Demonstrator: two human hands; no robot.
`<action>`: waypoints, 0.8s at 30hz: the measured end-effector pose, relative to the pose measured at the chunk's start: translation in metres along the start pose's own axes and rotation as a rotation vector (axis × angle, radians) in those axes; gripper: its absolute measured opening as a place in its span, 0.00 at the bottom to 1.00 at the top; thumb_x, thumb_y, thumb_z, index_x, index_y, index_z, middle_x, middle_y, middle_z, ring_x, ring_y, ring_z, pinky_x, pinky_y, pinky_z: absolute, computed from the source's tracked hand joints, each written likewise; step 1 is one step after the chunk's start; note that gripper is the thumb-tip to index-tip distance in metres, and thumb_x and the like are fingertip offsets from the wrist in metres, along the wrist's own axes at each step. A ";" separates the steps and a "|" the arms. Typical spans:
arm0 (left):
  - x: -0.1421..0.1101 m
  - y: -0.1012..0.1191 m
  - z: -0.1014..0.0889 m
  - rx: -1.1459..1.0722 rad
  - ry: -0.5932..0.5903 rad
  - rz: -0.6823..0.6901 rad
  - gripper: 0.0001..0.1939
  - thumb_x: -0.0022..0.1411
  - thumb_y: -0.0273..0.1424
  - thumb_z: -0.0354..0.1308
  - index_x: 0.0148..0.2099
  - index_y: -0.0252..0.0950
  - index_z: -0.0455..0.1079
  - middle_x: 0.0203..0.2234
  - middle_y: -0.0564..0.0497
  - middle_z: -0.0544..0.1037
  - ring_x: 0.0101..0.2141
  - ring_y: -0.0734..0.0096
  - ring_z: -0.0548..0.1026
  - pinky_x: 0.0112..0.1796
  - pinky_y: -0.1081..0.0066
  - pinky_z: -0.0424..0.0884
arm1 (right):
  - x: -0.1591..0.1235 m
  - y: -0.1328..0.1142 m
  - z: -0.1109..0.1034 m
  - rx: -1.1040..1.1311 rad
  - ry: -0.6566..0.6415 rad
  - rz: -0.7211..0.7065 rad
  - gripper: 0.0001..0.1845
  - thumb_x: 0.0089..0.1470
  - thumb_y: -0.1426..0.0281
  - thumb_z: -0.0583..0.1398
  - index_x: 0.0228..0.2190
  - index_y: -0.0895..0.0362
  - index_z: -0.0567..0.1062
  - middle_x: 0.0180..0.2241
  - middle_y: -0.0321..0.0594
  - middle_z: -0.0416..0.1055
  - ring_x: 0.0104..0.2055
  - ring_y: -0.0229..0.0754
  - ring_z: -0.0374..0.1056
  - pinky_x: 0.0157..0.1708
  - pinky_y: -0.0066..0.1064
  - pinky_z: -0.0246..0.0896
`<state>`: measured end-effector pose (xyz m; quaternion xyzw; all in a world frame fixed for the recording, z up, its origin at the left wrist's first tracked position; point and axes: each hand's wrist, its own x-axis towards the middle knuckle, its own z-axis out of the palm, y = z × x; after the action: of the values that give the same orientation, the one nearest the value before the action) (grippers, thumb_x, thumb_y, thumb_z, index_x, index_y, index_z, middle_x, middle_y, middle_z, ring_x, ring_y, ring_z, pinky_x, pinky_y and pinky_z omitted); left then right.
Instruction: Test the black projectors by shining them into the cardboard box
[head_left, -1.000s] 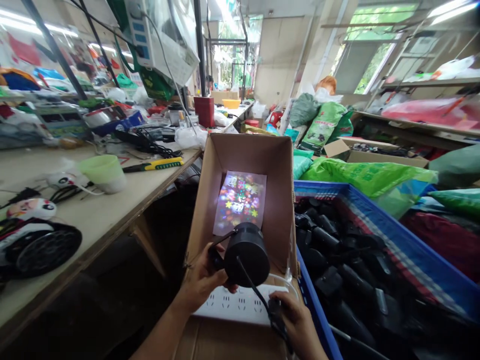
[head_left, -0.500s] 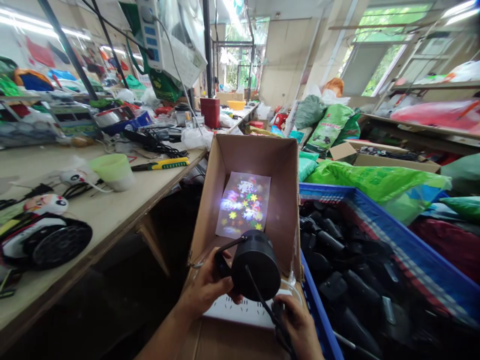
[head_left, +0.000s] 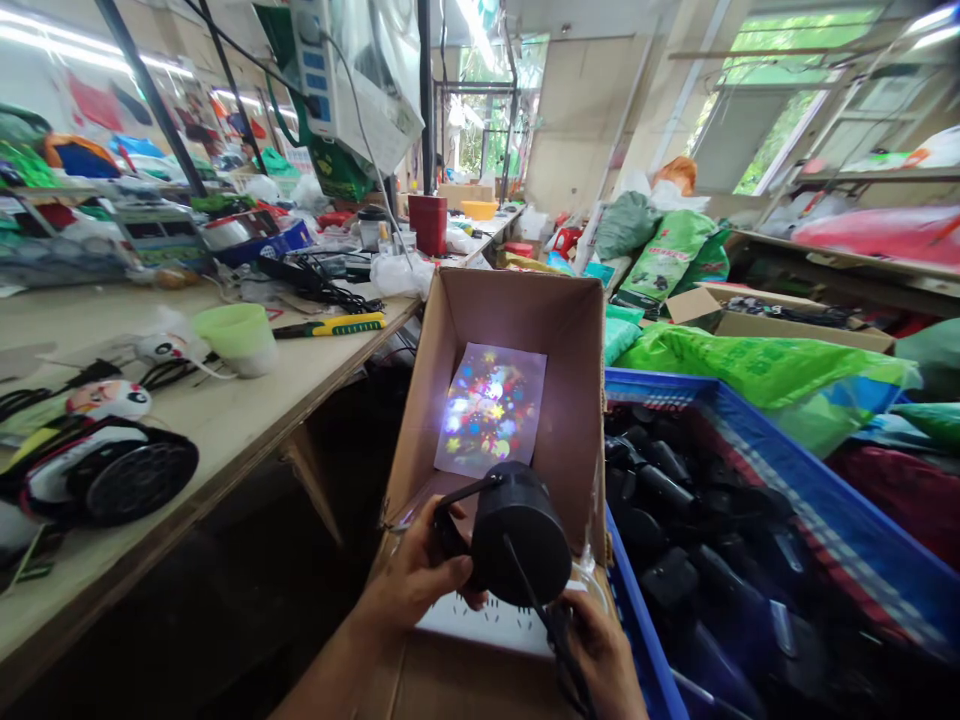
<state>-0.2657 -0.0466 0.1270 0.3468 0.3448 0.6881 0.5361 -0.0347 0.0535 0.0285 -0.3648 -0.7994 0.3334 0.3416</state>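
Note:
A black cylindrical projector lamp [head_left: 521, 540] points into an open cardboard box [head_left: 517, 300]. My left hand [head_left: 424, 565] is closed around the lamp's bracket and side. Close by on the right, my right hand [head_left: 596, 645] is closed on the black power cord [head_left: 559, 640] near the lamp's back; what its fingertips pinch is partly hidden. Coloured stars and spots of light fall on a white sheet of paper [head_left: 491, 410] inside the box. Beneath the lamp lies a white power strip [head_left: 487, 625], partly covered by my hands.
On my right, a blue plastic crate [head_left: 720, 400] holds many black lamp parts [head_left: 697, 530]. The workbench [head_left: 247, 430] at left carries a pale green cup [head_left: 238, 335], yellow-green pliers [head_left: 337, 325] and a black round device [head_left: 139, 480]. A green bag [head_left: 750, 360] drapes over the crate's far edge.
The projected pattern has changed from whitish figures with yellow stars to many coloured spots and stars. The whole view has shifted slightly; both hands keep their hold.

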 end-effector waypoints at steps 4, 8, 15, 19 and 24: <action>-0.001 0.004 0.005 -0.005 0.010 -0.021 0.20 0.55 0.31 0.65 0.44 0.38 0.58 0.30 0.56 0.73 0.22 0.73 0.77 0.25 0.70 0.77 | 0.001 -0.002 0.000 -0.025 0.006 -0.018 0.10 0.48 0.72 0.56 0.31 0.54 0.77 0.31 0.43 0.77 0.34 0.46 0.74 0.30 0.29 0.69; -0.002 0.006 0.008 0.006 0.015 -0.041 0.20 0.54 0.32 0.66 0.44 0.37 0.58 0.29 0.55 0.74 0.22 0.73 0.78 0.25 0.71 0.76 | 0.002 -0.007 0.000 -0.031 0.000 -0.024 0.10 0.49 0.72 0.56 0.32 0.55 0.77 0.32 0.43 0.77 0.36 0.47 0.74 0.31 0.29 0.68; -0.002 0.003 0.008 0.004 0.003 -0.031 0.20 0.54 0.33 0.66 0.42 0.38 0.57 0.27 0.56 0.75 0.21 0.73 0.77 0.24 0.74 0.74 | 0.002 -0.007 0.001 -0.050 0.013 -0.017 0.12 0.46 0.75 0.55 0.32 0.54 0.76 0.32 0.42 0.77 0.35 0.46 0.74 0.31 0.30 0.68; -0.003 0.004 0.009 0.019 0.006 -0.046 0.21 0.54 0.34 0.66 0.42 0.38 0.57 0.26 0.55 0.76 0.22 0.73 0.77 0.25 0.73 0.75 | 0.003 -0.008 0.002 -0.038 0.033 -0.004 0.11 0.48 0.72 0.55 0.32 0.54 0.77 0.32 0.42 0.78 0.34 0.46 0.74 0.31 0.29 0.69; -0.003 0.005 0.010 0.024 -0.012 -0.036 0.21 0.54 0.35 0.66 0.42 0.38 0.57 0.27 0.55 0.76 0.22 0.73 0.77 0.25 0.73 0.74 | 0.005 -0.009 0.001 -0.034 0.025 -0.017 0.11 0.48 0.71 0.56 0.32 0.53 0.78 0.33 0.42 0.78 0.35 0.46 0.75 0.33 0.29 0.69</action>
<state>-0.2589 -0.0492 0.1362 0.3511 0.3562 0.6720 0.5462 -0.0413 0.0526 0.0363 -0.3681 -0.8037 0.3122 0.3479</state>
